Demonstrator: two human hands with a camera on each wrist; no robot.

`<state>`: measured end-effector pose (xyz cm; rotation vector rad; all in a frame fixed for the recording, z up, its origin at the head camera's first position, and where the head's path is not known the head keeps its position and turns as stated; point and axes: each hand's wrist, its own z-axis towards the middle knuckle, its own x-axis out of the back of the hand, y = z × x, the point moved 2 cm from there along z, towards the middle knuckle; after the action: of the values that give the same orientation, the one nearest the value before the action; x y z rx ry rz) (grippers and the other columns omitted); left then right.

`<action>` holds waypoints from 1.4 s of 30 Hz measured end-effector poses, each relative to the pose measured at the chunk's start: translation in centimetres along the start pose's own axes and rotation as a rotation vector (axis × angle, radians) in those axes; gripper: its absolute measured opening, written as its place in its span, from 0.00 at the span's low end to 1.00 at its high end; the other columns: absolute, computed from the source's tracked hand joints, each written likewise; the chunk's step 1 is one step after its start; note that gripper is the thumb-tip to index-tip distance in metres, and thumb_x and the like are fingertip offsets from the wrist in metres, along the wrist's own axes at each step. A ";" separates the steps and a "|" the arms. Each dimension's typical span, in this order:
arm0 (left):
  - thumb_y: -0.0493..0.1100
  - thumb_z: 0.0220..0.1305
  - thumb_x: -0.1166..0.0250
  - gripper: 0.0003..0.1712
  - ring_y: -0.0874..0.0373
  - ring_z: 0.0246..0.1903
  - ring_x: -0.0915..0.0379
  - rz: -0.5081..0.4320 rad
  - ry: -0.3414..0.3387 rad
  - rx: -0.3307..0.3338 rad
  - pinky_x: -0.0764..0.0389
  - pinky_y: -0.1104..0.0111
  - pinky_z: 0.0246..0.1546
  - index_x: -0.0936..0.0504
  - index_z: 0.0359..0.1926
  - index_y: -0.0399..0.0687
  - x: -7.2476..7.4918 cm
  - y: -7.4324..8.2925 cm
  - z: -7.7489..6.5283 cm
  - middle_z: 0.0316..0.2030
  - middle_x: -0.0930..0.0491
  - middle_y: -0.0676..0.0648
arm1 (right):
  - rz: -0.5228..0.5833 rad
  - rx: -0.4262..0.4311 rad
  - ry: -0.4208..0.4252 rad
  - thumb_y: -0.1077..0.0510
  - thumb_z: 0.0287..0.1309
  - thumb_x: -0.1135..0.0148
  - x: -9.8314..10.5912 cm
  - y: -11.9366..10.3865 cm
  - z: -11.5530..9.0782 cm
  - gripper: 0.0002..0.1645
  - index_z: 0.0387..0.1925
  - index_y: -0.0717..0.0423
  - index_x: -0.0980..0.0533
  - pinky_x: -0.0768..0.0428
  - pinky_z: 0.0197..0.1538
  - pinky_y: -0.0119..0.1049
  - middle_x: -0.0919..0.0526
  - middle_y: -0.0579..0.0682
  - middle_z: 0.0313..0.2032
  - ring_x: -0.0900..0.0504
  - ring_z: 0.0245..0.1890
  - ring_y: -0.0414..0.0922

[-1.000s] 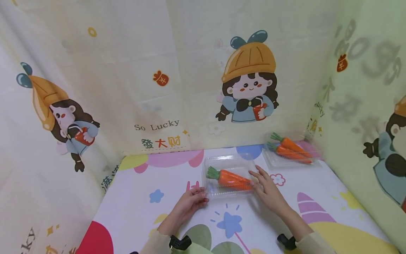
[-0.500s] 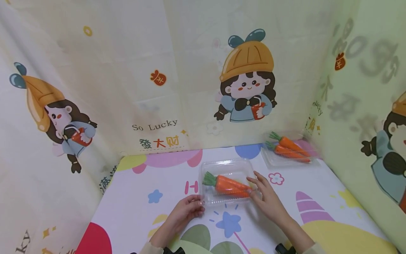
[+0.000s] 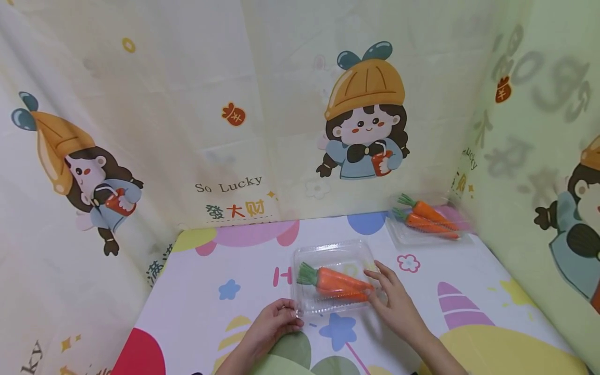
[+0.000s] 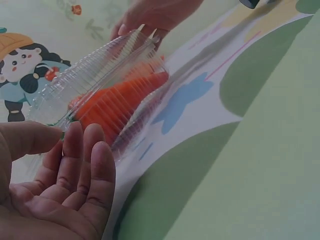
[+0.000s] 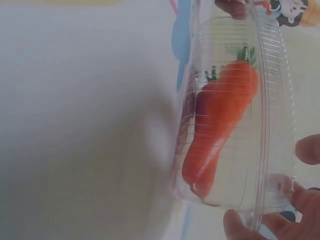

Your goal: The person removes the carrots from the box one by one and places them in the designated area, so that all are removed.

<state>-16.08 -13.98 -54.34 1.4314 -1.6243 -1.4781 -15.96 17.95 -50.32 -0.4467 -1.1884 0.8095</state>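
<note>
A clear hinged plastic container (image 3: 344, 255) sits in front of me, holding orange carrots (image 3: 336, 282) with green tops. My left hand (image 3: 274, 325) pinches its near left corner between thumb and fingers, as the left wrist view also shows. At the opposite side, my right hand (image 3: 396, 302) holds the right edge, with the thumb and fingers on different sides of the rim. In the right wrist view, the carrots (image 5: 222, 115) lie behind the ribbed clear wall. The container is closed over them, though whether the lid is latched I cannot tell.
Another clear container (image 3: 398, 240) with two carrots (image 3: 428, 221) stands at the back right of the table, near the corner. The tabletop (image 3: 187, 312) has a cartoon-print cover. Printed cloth curtains (image 3: 281, 78) hang at the back and both sides.
The container has moved toward me and slightly left, with both hands keeping hold of it. The back-right container has stayed in place.
</note>
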 end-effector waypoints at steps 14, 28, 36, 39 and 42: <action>0.31 0.70 0.41 0.07 0.62 0.38 0.16 -0.077 -0.073 -0.009 0.15 0.70 0.46 0.28 0.46 0.42 0.0 -0.2 -1.6 0.34 0.15 0.53 | 0.014 -0.013 0.036 0.55 0.64 0.32 -0.1 -1.3 -1.6 0.25 0.62 0.51 0.21 0.26 0.60 0.72 0.33 0.54 0.73 0.31 0.71 0.63; 0.29 0.69 0.42 0.08 0.63 0.36 0.17 -0.091 -0.077 0.001 0.16 0.71 0.45 0.29 0.45 0.43 -0.2 -0.2 -1.8 0.32 0.16 0.54 | 0.022 -0.038 0.035 0.56 0.64 0.31 -0.3 -1.3 -1.9 0.26 0.63 0.49 0.21 0.26 0.59 0.72 0.33 0.54 0.73 0.32 0.71 0.63; 0.31 0.69 0.39 0.07 0.62 0.35 0.18 -0.093 -0.025 0.016 0.16 0.70 0.45 0.28 0.43 0.43 -0.4 -0.5 -1.8 0.32 0.16 0.53 | 0.032 -0.009 0.038 0.54 0.65 0.31 -0.2 -1.4 -1.8 0.25 0.63 0.48 0.21 0.22 0.58 0.66 0.32 0.54 0.73 0.28 0.69 0.61; 0.31 0.69 0.39 0.08 0.63 0.35 0.17 -0.082 -0.040 0.007 0.16 0.70 0.45 0.29 0.42 0.43 -0.5 -0.5 -1.7 0.33 0.17 0.53 | 0.048 -0.008 0.028 0.53 0.66 0.32 0.0 -1.3 -1.7 0.24 0.63 0.48 0.21 0.23 0.59 0.66 0.32 0.53 0.73 0.29 0.70 0.61; 0.31 0.68 0.38 0.09 0.62 0.35 0.18 -0.038 -0.020 0.001 0.15 0.69 0.45 0.30 0.43 0.41 -0.5 -0.4 -1.7 0.34 0.18 0.52 | 0.067 -0.010 0.015 0.52 0.67 0.33 0.0 -1.2 -1.8 0.24 0.63 0.47 0.22 0.24 0.60 0.68 0.33 0.53 0.74 0.31 0.72 0.61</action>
<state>-14.26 -14.09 -54.09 1.4604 -1.6176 -1.5177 -13.91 17.35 -50.07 -0.5024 -1.1695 0.8564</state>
